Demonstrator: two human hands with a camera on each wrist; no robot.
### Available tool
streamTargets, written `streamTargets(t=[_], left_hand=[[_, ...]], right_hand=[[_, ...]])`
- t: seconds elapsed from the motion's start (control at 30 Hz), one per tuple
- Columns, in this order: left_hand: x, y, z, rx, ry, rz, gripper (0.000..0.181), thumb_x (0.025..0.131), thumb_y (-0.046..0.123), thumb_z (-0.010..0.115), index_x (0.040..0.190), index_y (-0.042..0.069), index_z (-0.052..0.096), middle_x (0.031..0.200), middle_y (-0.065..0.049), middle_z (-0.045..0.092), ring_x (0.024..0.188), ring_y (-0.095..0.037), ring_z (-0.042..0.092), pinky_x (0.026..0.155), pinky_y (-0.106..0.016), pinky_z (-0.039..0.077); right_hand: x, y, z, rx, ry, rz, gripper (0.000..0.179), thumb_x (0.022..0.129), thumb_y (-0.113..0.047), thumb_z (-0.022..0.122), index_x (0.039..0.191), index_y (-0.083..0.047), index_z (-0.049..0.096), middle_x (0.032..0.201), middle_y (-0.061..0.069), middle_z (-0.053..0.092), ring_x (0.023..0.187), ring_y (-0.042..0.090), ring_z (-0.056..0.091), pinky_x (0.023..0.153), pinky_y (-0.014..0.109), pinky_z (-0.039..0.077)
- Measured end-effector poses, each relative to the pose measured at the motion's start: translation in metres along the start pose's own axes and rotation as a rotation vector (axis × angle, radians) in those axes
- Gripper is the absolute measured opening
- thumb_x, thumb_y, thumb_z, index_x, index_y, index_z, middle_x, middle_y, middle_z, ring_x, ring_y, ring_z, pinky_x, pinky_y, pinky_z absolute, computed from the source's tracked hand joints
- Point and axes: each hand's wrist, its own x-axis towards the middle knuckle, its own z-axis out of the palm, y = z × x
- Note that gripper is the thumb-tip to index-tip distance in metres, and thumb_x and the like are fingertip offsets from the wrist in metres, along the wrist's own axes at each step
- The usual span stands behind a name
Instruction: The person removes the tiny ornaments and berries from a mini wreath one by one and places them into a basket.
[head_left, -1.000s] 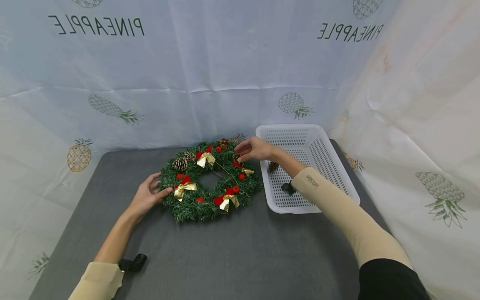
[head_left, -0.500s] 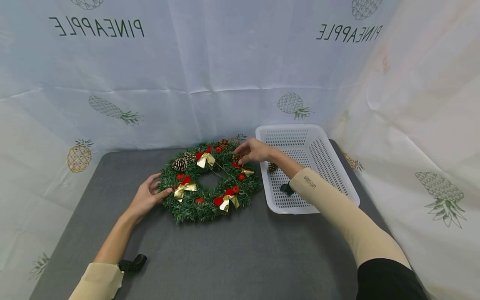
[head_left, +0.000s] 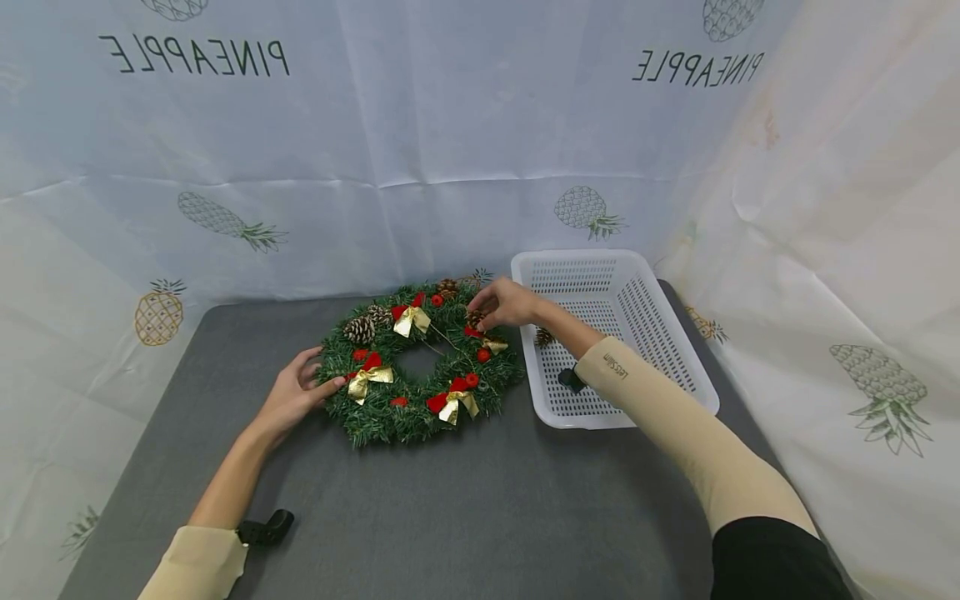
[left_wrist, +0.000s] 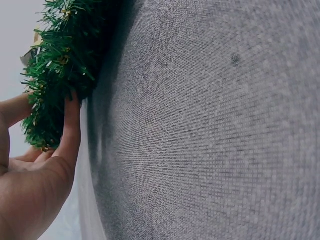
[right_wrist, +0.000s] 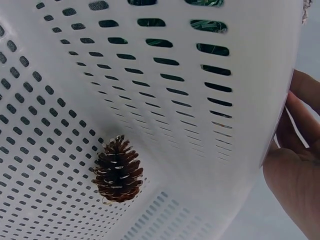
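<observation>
A green wreath (head_left: 390, 425) lies on the grey table, decorated with gold-and-red bows, red berries and pinecones. My left hand (head_left: 294, 392) grips its left edge, thumb on top; in the left wrist view the fingers (left_wrist: 72, 125) curl round the green tinsel. At the wreath's upper right, my right hand (head_left: 512, 302) pinches a small brown pinecone (head_left: 476, 318) down among the needles, just above a bow (head_left: 491, 342). In the right wrist view the basket's wall hides the fingertips and that pinecone, leaving part of the right hand (right_wrist: 295, 165) visible.
Right of the wreath stands a white perforated basket (head_left: 678, 350), under my right forearm. One loose pinecone (right_wrist: 119, 170) lies inside it. A pineapple-print curtain (head_left: 420, 125) hangs along the table's back edge and another side rises at the right.
My right hand has shifted very slightly left and down at the wreath, and more of the pinecone shows beneath its fingers. The left hand and the wreath have stayed put.
</observation>
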Motion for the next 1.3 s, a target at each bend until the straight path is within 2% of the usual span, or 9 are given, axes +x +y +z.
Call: streamTargets(t=[0.43,0.63,0.93,1.3], left_hand=[[0.001,-0.003,0.001,-0.004,0.001,0.000,0.097,0.108,0.030,0.072,0.176,0.006,0.006,0.175,-0.041,0.014,0.158,-0.061,0.032,0.093,-0.038,0.061],[0.001,-0.002,0.001,-0.002,0.002,0.006,0.096,0.108,0.028,0.071,0.175,0.006,0.007,0.175,-0.041,0.016,0.157,-0.062,0.033,0.091,-0.034,0.061],[0.000,-0.002,0.000,0.001,0.003,0.001,0.096,0.108,0.030,0.071,0.175,0.006,0.006,0.175,-0.041,0.016,0.157,-0.062,0.033,0.092,-0.035,0.061],[-0.001,-0.001,0.000,0.001,0.000,0.008,0.096,0.108,0.031,0.071,0.175,0.006,0.006,0.175,-0.041,0.015,0.157,-0.061,0.033,0.091,-0.032,0.060]], right_hand=[[0.000,0.003,0.000,-0.003,0.035,-0.004,0.039,0.100,0.000,0.075,0.138,0.005,0.070,0.147,0.026,0.067,0.135,0.040,0.068,0.113,0.047,0.057],[-0.001,0.001,0.000,0.002,0.065,-0.001,0.039,0.098,0.000,0.076,0.137,0.004,0.072,0.147,0.025,0.067,0.134,0.040,0.069,0.113,0.048,0.057],[0.000,0.001,-0.001,0.042,0.133,0.004,0.039,0.098,0.000,0.076,0.136,0.004,0.072,0.151,0.024,0.065,0.133,0.040,0.068,0.113,0.049,0.057],[-0.001,-0.004,-0.010,0.108,0.192,-0.004,0.040,0.097,-0.001,0.075,0.137,0.003,0.072,0.144,0.024,0.070,0.134,0.041,0.067,0.114,0.050,0.056]])
